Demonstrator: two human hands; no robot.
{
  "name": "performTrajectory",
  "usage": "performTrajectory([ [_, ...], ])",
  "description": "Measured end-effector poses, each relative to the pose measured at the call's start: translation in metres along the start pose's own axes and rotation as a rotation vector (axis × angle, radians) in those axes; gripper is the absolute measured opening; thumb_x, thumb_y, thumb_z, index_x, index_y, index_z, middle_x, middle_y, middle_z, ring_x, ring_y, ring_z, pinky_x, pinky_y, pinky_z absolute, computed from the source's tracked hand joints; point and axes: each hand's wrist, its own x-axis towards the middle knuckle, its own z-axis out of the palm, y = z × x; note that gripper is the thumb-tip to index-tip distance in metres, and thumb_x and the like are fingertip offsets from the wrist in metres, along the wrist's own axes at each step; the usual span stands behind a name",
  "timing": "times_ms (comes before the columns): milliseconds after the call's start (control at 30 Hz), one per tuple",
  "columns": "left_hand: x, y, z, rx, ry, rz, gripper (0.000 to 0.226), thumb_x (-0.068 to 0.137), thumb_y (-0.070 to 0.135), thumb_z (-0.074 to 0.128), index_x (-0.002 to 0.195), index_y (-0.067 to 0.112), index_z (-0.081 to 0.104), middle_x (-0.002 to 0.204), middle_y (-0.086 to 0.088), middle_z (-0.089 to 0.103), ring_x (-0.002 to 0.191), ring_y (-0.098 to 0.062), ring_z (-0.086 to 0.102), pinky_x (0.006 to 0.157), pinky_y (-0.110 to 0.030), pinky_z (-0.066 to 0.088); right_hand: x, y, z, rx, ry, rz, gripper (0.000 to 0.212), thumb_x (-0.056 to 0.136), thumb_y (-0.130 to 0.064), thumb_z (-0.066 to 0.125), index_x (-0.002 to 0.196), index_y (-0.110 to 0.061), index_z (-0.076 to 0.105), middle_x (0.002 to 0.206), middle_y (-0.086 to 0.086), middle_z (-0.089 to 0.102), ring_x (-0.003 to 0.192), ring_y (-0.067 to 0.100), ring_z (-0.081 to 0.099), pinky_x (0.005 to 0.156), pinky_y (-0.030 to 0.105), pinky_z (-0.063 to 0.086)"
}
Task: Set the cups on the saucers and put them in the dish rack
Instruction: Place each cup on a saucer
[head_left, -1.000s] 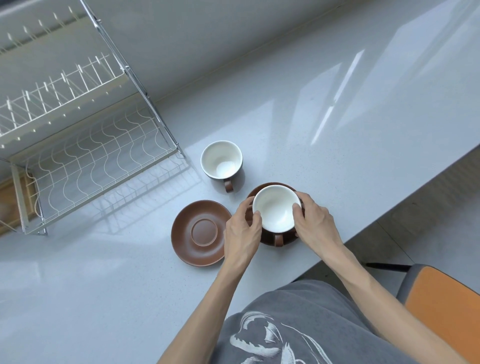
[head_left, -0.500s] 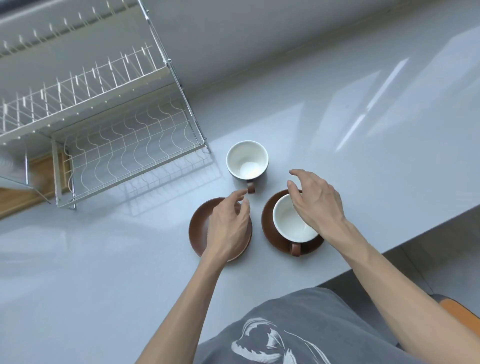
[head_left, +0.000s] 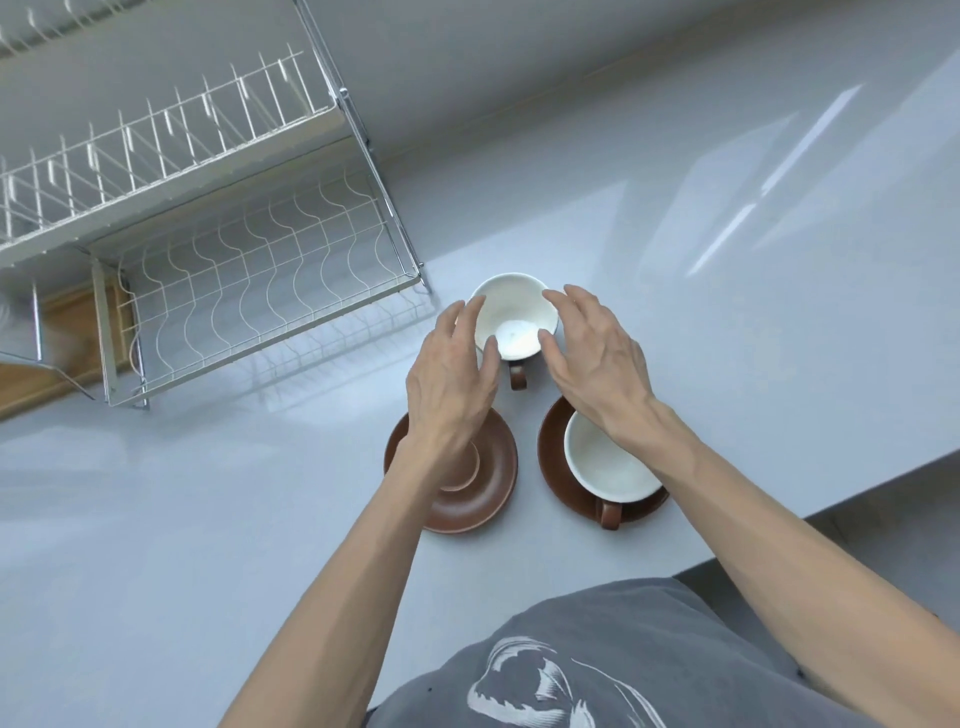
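L hand (head_left: 451, 379) + R hand (head_left: 597, 358) flank far cup (head_left: 514, 317) on worktop (head_left: 727, 338), my grip apart, fingers spread. Near cup (head_left: 608, 467) on R saucer (head_left: 553, 457); L saucer (head_left: 483, 499) bare.

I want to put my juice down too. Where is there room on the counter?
Bare counter lies right of the far cup, and more left of the empty saucer, below the rack. Around both saucers, both hands crowd it.

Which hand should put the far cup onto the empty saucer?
Probably the left hand. Both hands flank the far cup, neither gripping yet, but the left one hangs right above the empty saucer. The right hand hangs over the saucer already filled.
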Motion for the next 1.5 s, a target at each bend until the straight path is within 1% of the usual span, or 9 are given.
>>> performTrajectory([
  [133,0.017,0.003,0.004,-0.164,-0.002,-0.118,0.053,0.101,0.03,0.051,0.152,0.022,0.04,0.153,-0.001,0.048,0.129,-0.024,0.055,0.101,-0.036,0.042,0.015,-0.004,0.006,0.1,-0.021,0.014,0.054,0.099,-0.033,0.045,0.15,-0.02,0.032,0.154,0.004,0.036,0.133,0.027,0.045,0.101,0.045,0.044],
  [233,0.025,0.003,0.008,-0.265,-0.032,-0.211,0.054,0.099,0.031,0.052,0.151,0.023,0.041,0.15,-0.001,0.052,0.126,-0.023,0.059,0.106,-0.039,0.043,0.025,-0.007,0.008,0.139,-0.041,0.063,0.057,0.1,-0.033,0.044,0.152,-0.02,0.026,0.151,0.005,0.041,0.127,0.029,0.05,0.099,0.041,0.04],
  [400,0.031,0.0,0.013,-0.38,-0.121,-0.365,0.049,0.098,0.033,0.05,0.146,0.025,0.046,0.138,0.0,0.062,0.102,-0.032,0.069,0.104,-0.045,0.046,0.035,-0.011,0.013,0.122,-0.083,0.132,0.055,0.101,-0.033,0.04,0.152,-0.016,0.026,0.134,0.014,0.056,0.118,0.037,0.054,0.095,0.043,0.04],
  [733,0.031,0.0,0.01,-0.391,-0.179,-0.402,0.049,0.093,0.028,0.049,0.143,0.028,0.049,0.128,0.002,0.065,0.096,-0.035,0.071,0.099,-0.047,0.05,0.036,-0.015,0.012,0.216,-0.114,0.211,0.046,0.102,-0.03,0.038,0.145,-0.014,0.038,0.109,0.017,0.067,0.105,0.038,0.059,0.09,0.04,0.042],
  [933,0.019,0.003,-0.001,-0.402,-0.158,-0.4,0.049,0.093,0.026,0.051,0.142,0.03,0.05,0.115,0.007,0.064,0.092,-0.034,0.071,0.097,-0.045,0.051,0.022,-0.024,0.007,0.26,-0.086,0.216,0.046,0.101,-0.029,0.038,0.145,-0.015,0.039,0.111,0.015,0.067,0.105,0.038,0.059,0.093,0.042,0.045],
  [1067,0.006,0.001,-0.011,-0.436,-0.135,-0.4,0.05,0.091,0.029,0.051,0.141,0.032,0.052,0.117,0.011,0.063,0.093,-0.034,0.072,0.098,-0.047,0.051,0.01,-0.031,0.002,0.265,-0.074,0.199,0.046,0.101,-0.03,0.038,0.145,-0.015,0.038,0.114,0.017,0.067,0.109,0.038,0.058,0.094,0.042,0.043],
  [1333,-0.03,-0.012,-0.039,-0.46,-0.105,-0.379,0.044,0.092,0.026,0.053,0.133,0.038,0.06,0.125,0.007,0.069,0.115,-0.022,0.064,0.103,-0.041,0.047,-0.023,-0.051,0.003,0.258,-0.071,0.163,0.046,0.101,-0.029,0.039,0.144,-0.015,0.039,0.11,0.017,0.069,0.112,0.038,0.056,0.093,0.04,0.039],
  [1400,-0.04,-0.017,-0.043,-0.472,-0.107,-0.373,0.044,0.088,0.03,0.052,0.129,0.041,0.062,0.122,0.008,0.07,0.113,-0.022,0.066,0.102,-0.044,0.049,-0.032,-0.055,0.006,0.267,-0.072,0.156,0.045,0.1,-0.029,0.039,0.143,-0.016,0.039,0.104,0.017,0.07,0.108,0.038,0.058,0.092,0.04,0.041],
  [1500,-0.054,-0.024,-0.046,-0.527,-0.105,-0.381,0.046,0.079,0.038,0.049,0.121,0.049,0.062,0.116,0.013,0.07,0.099,-0.026,0.073,0.095,-0.048,0.055,-0.045,-0.061,0.008,0.267,-0.082,0.149,0.045,0.1,-0.029,0.039,0.144,-0.016,0.039,0.111,0.018,0.068,0.111,0.039,0.057,0.093,0.041,0.04],
])
